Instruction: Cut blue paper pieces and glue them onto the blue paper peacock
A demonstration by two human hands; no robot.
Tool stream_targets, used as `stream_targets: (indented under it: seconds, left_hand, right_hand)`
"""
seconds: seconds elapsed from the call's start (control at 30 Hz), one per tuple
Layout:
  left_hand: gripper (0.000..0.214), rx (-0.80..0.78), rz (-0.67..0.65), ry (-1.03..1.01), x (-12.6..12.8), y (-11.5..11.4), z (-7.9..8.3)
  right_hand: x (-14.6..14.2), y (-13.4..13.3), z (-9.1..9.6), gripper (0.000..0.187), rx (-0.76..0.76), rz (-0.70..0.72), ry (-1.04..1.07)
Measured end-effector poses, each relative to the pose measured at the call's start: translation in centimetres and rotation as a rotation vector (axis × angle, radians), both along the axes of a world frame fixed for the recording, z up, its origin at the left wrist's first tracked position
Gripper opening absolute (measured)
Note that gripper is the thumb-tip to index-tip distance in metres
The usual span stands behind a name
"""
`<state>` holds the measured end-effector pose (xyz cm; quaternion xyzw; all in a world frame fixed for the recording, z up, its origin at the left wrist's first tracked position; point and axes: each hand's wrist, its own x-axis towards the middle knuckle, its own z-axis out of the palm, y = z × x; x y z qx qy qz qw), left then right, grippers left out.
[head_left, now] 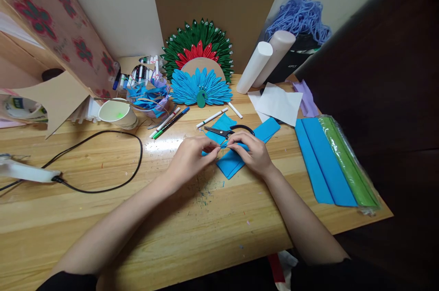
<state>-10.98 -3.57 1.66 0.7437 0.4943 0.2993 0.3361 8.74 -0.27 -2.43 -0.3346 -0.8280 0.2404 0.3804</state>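
My left hand (pixel 195 156) and my right hand (pixel 252 151) meet over the middle of the table. Their fingertips pinch a small twisted piece of blue crepe paper (pixel 223 145) between them. Under and beside my right hand lies a folded blue strip (pixel 230 164), and another blue strip end (pixel 268 130) sticks out beyond it. Black-handled scissors (pixel 219 132) rest just past my fingers, partly over a flat blue paper piece (pixel 222 123). Farther back stands a paper peacock (pixel 201 92) with blue, red and green petals.
Markers (pixel 170 123) lie left of the scissors. A paper cup (pixel 118 115) and a tub of blue scraps (pixel 151 101) stand at left, near a glue gun (pixel 29 170) with a looping black cord. Blue and green paper sheets (pixel 322 167), white rolls (pixel 255 67) and blue yarn (pixel 302 17) sit at right.
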Motion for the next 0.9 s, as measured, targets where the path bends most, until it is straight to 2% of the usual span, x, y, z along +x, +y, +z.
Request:
stream_targets:
  seconds: [0.2, 0.37, 0.53, 0.8, 0.9]
  left_hand:
    - [0.011, 0.020, 0.024, 0.029, -0.14, 0.14, -0.16]
    - [0.012, 0.056, 0.049, 0.021, -0.44, 0.27, -0.29]
    - [0.012, 0.029, 0.031, 0.009, -0.46, 0.19, -0.05]
    - [0.011, 0.011, 0.031, -0.013, -0.37, 0.14, 0.06]
    - [0.012, 0.003, 0.033, -0.003, -0.34, 0.22, -0.08]
  right_hand:
    - [0.42, 0.33, -0.02, 0.005, 0.002, -0.024, -0.005]
    - [0.89, 0.46, 0.24, 0.005, -0.122, -0.088, 0.095]
    - [0.52, 0.21, -0.32, 0.010, -0.258, -0.079, 0.196]
    - [0.29, 0.02, -0.33, 0.003, -0.219, -0.155, 0.255]
    - [0.32, -0.04, -0.10, 0.003, -0.194, -0.189, 0.215]
